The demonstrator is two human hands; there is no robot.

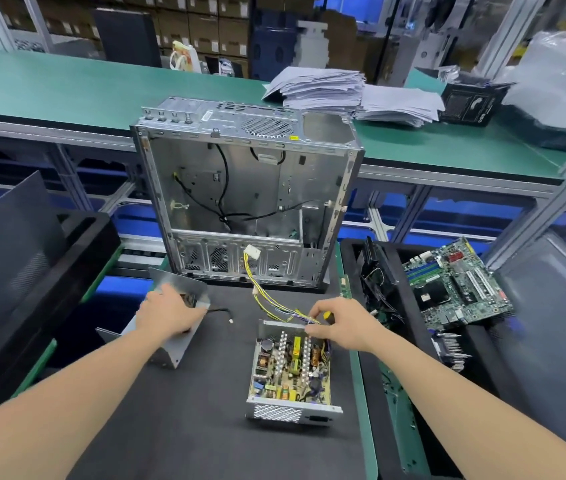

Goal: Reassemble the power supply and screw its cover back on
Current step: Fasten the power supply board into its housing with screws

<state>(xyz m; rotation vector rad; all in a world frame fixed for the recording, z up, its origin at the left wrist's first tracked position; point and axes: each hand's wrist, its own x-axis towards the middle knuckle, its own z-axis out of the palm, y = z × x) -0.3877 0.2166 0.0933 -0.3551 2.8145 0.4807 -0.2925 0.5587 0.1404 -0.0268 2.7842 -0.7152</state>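
The open power supply (pixel 292 372) lies on the black mat in front of me, its circuit board bare and its perforated end facing me. Yellow and blue wires (pixel 267 299) run from its far end up to a white connector by the case. My right hand (pixel 340 327) rests on that far end, shut on a yellow-handled screwdriver (pixel 327 315). To the left, the bent grey metal cover (pixel 177 341) stands tilted on the mat with a fan partly visible inside. My left hand (pixel 167 313) grips its upper edge.
An empty silver computer case (pixel 247 192) stands upright behind the power supply. A motherboard (pixel 454 282) lies in a black tray on the right, with cables beside it. A black panel and tray sit at the left. Paper stacks (pixel 343 91) lie on the green bench beyond.
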